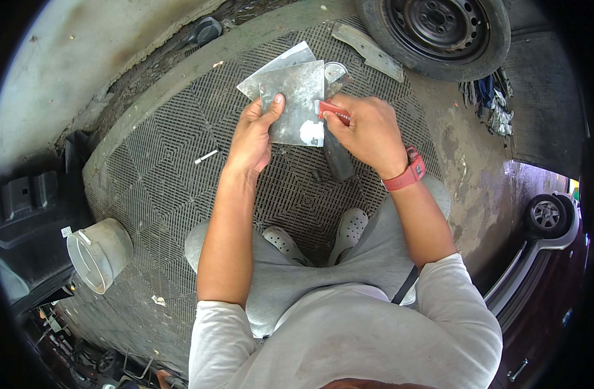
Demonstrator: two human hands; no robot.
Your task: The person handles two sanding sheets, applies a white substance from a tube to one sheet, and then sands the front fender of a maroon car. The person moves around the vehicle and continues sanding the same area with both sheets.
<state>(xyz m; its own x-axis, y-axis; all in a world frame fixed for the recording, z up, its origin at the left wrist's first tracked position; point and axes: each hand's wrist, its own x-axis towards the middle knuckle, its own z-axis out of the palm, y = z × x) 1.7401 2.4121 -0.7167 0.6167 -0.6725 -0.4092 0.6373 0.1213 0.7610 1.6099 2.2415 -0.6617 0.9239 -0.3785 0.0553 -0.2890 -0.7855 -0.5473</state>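
Observation:
My left hand (257, 129) grips two flat grey metal plates, thumb on top. The upper plate (290, 97) is scuffed and carries a white pasty patch (311, 133) at its lower right corner. Beneath it, the other plate (271, 68) fans out to the upper left. My right hand (368, 133) pinches a small red tube (336, 111) with white markings; its pale end meets the upper plate's right edge. Below the plates on the floor lies a dark elongated tool (338, 159) with a rounded silvery end, partly hidden by the plates and my right hand.
Black ridged matting (161, 194) covers the floor. A small white stick (206, 157) lies on it at left, near a whitish bucket (109, 243). Beyond my hands are a wheel (375, 16) and a flat grey strip (368, 52). Gloves (501, 113) hang at right.

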